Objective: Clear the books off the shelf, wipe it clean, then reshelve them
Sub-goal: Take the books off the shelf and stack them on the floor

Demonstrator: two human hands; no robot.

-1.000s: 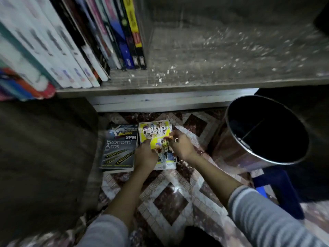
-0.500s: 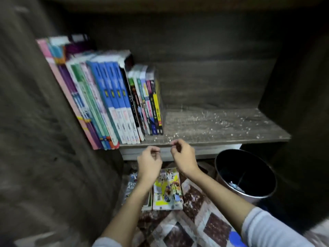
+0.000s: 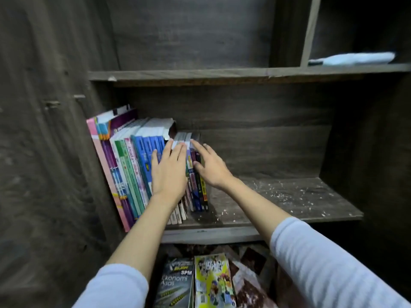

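While the shelf (image 3: 278, 203) is only partly cleared, head view: sole camera, entries follow.
Books on shelf (image 3: 133, 170): a full row stands at the left end, leaning left; not yet taken out.
Books on floor (image 3: 193, 283): two lie flat below, side by side.
Left hand (image 3: 169, 174): fingers straight, slightly spread, flat on the spines.
Right hand (image 3: 211, 170): fingers straight, reaching over the end books' tops; nothing gripped.
White specks (image 3: 289, 192): strewn over the bare right part; unwiped.
Progress: early, by my reading; most clearing, all wiping and reshelving left.

Upright books (image 3: 133, 172) crowd left end of shelf (image 3: 278, 196) — rest dusty
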